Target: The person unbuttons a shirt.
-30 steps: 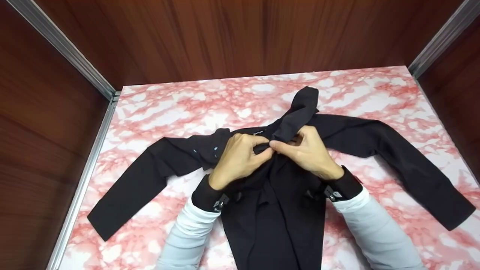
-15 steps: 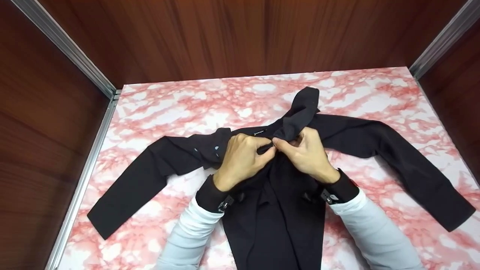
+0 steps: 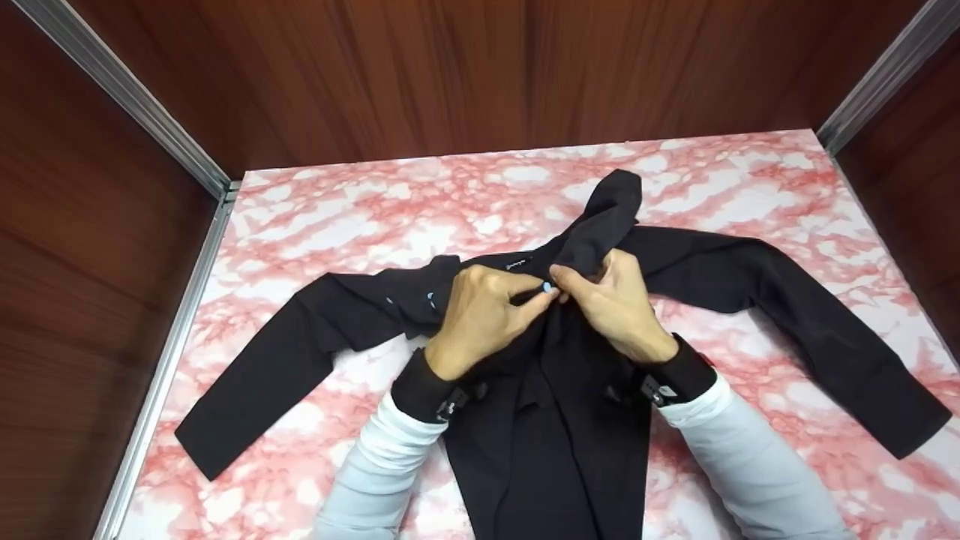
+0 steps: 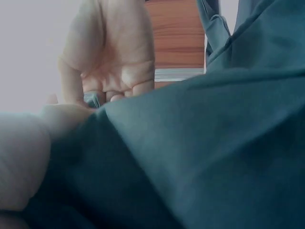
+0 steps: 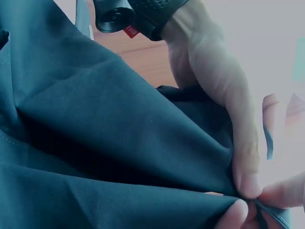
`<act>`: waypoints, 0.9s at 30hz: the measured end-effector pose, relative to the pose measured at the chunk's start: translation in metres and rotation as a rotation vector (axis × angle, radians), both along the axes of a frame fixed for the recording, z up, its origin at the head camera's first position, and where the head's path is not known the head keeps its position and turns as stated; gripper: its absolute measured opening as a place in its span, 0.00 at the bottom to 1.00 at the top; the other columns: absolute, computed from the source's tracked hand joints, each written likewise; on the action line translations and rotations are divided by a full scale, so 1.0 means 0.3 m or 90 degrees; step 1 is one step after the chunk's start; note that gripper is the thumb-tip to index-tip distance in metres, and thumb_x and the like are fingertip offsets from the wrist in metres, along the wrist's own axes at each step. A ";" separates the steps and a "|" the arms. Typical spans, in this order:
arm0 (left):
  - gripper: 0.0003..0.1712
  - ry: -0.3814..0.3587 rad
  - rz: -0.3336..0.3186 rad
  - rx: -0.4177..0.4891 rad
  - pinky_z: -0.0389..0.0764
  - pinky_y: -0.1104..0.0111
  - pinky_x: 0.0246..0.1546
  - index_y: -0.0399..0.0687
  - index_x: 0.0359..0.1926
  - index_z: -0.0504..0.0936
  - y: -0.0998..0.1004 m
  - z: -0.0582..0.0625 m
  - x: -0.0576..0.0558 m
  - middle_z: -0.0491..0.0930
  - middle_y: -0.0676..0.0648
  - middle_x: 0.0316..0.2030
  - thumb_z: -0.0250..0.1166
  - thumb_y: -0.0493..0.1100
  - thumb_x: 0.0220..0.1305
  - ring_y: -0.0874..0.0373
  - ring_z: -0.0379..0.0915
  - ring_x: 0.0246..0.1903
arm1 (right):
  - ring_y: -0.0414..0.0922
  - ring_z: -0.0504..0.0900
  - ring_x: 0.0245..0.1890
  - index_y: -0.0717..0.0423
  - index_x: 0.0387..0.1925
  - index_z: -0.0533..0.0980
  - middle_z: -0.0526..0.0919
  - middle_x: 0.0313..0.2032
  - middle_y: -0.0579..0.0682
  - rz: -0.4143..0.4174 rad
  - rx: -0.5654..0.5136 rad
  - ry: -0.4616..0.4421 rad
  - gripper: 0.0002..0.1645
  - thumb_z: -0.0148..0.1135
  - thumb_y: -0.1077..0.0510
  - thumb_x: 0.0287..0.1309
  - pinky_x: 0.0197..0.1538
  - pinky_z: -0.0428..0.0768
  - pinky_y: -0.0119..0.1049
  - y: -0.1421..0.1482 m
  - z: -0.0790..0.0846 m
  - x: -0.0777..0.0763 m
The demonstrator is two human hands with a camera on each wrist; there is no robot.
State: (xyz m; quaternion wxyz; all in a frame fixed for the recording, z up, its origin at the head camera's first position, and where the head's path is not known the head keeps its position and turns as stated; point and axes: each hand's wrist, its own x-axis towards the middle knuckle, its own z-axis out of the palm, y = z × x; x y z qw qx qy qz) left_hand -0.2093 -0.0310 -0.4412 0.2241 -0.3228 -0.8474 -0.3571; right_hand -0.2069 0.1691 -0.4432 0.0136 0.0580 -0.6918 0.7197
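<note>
Pale grey sleeves [image 3: 750, 457], black wristbands [image 3: 686, 369], black camera [image 5: 113, 15], red tag [image 5: 130, 32].

One black garment [image 3: 600, 457] was counted, with two garment sleeves [image 3: 255, 382] and one neck label [image 3: 517, 265]. Hands numbered two: one left hand [image 3: 481, 315], one right hand [image 3: 621, 309]. Black wristbands [image 3: 421, 386], two; pale sleeves [image 3: 379, 469], two. Blue spots [image 3: 431, 299] numbered at least three. Wood panels [image 3: 480, 75], three; marbled tabletop [image 3: 330, 199], one.

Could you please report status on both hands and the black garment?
Left hand and right hand: pinching black garment near neck label. Sleeves spread out across table. In the way: no separate object seen.
</note>
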 end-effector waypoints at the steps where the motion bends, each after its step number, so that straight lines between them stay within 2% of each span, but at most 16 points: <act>1: 0.09 -0.014 0.002 0.003 0.87 0.57 0.30 0.52 0.32 0.98 -0.010 0.004 -0.005 0.94 0.52 0.26 0.82 0.49 0.68 0.55 0.89 0.24 | 0.40 0.85 0.26 0.61 0.29 0.83 0.86 0.23 0.47 0.001 -0.008 -0.006 0.12 0.69 0.69 0.73 0.36 0.85 0.31 0.002 0.003 -0.002; 3: 0.11 -0.050 0.010 0.006 0.88 0.57 0.34 0.53 0.35 0.99 -0.034 0.016 -0.017 0.96 0.53 0.31 0.81 0.54 0.69 0.55 0.92 0.28 | 0.41 0.83 0.24 0.60 0.30 0.81 0.85 0.22 0.48 0.005 -0.028 -0.014 0.13 0.68 0.68 0.75 0.34 0.83 0.31 0.008 0.011 -0.004; 5: 0.13 -0.076 0.020 0.000 0.88 0.56 0.35 0.53 0.35 0.99 -0.061 0.025 -0.029 0.96 0.53 0.31 0.80 0.55 0.71 0.54 0.92 0.30 | 0.41 0.83 0.22 0.61 0.32 0.79 0.84 0.21 0.49 0.013 -0.049 -0.017 0.12 0.66 0.66 0.78 0.31 0.83 0.31 0.019 0.021 -0.007; 7: 0.13 -0.099 0.026 -0.008 0.86 0.56 0.34 0.51 0.34 0.97 -0.088 0.034 -0.040 0.94 0.52 0.28 0.76 0.53 0.73 0.54 0.89 0.28 | 0.42 0.86 0.22 0.62 0.38 0.79 0.87 0.23 0.51 0.026 -0.069 -0.019 0.09 0.64 0.65 0.81 0.32 0.88 0.34 0.036 0.031 -0.010; 10: 0.12 -0.130 0.028 -0.034 0.84 0.55 0.35 0.48 0.34 0.93 -0.124 0.050 -0.052 0.90 0.49 0.26 0.69 0.47 0.73 0.53 0.83 0.27 | 0.47 0.94 0.30 0.65 0.48 0.77 0.93 0.32 0.56 0.058 -0.109 -0.017 0.06 0.60 0.63 0.85 0.41 0.95 0.43 0.065 0.049 -0.013; 12: 0.11 -0.167 0.028 -0.057 0.83 0.55 0.38 0.46 0.37 0.90 -0.146 0.058 -0.059 0.88 0.47 0.28 0.64 0.43 0.73 0.52 0.79 0.28 | 0.50 0.96 0.38 0.67 0.53 0.76 0.94 0.40 0.58 0.072 -0.123 -0.009 0.08 0.59 0.63 0.85 0.49 0.95 0.49 0.081 0.059 -0.013; 15: 0.12 -0.228 0.031 -0.100 0.86 0.53 0.46 0.44 0.45 0.90 -0.171 0.061 -0.064 0.93 0.46 0.39 0.59 0.38 0.74 0.50 0.83 0.35 | 0.51 0.96 0.46 0.69 0.57 0.75 0.93 0.46 0.59 0.078 -0.146 -0.002 0.11 0.58 0.63 0.86 0.55 0.94 0.52 0.095 0.071 -0.014; 17: 0.16 -0.253 0.020 -0.131 0.88 0.52 0.51 0.44 0.51 0.91 -0.176 0.057 -0.064 0.95 0.45 0.46 0.58 0.33 0.73 0.49 0.87 0.40 | 0.51 0.96 0.48 0.71 0.61 0.73 0.93 0.48 0.59 0.084 -0.162 -0.004 0.14 0.58 0.63 0.86 0.56 0.94 0.53 0.099 0.077 -0.013; 19: 0.22 -0.250 0.000 -0.159 0.89 0.52 0.56 0.45 0.55 0.92 -0.169 0.051 -0.062 0.95 0.45 0.51 0.56 0.29 0.71 0.49 0.90 0.46 | 0.52 0.97 0.49 0.74 0.64 0.70 0.93 0.49 0.60 0.094 -0.175 -0.008 0.17 0.56 0.62 0.87 0.56 0.94 0.52 0.100 0.080 -0.012; 22: 0.28 -0.210 -0.043 -0.174 0.89 0.52 0.59 0.46 0.59 0.92 -0.142 0.042 -0.059 0.95 0.46 0.54 0.54 0.27 0.67 0.49 0.93 0.53 | 0.54 0.97 0.52 0.76 0.67 0.68 0.92 0.52 0.61 0.114 -0.192 -0.011 0.21 0.54 0.62 0.88 0.57 0.94 0.53 0.099 0.081 -0.008; 25: 0.22 -0.204 -0.076 -0.156 0.89 0.53 0.57 0.47 0.59 0.92 -0.109 0.033 -0.055 0.95 0.48 0.53 0.57 0.33 0.74 0.51 0.92 0.51 | 0.54 0.97 0.53 0.74 0.68 0.67 0.91 0.54 0.61 0.128 -0.204 -0.002 0.21 0.54 0.60 0.89 0.57 0.94 0.52 0.100 0.080 -0.007; 27: 0.17 -0.236 -0.095 -0.136 0.88 0.55 0.56 0.47 0.57 0.93 -0.092 0.028 -0.051 0.95 0.48 0.51 0.59 0.41 0.80 0.54 0.91 0.50 | 0.54 0.97 0.53 0.71 0.68 0.68 0.92 0.54 0.61 0.132 -0.213 0.007 0.20 0.53 0.59 0.89 0.56 0.94 0.50 0.102 0.079 -0.006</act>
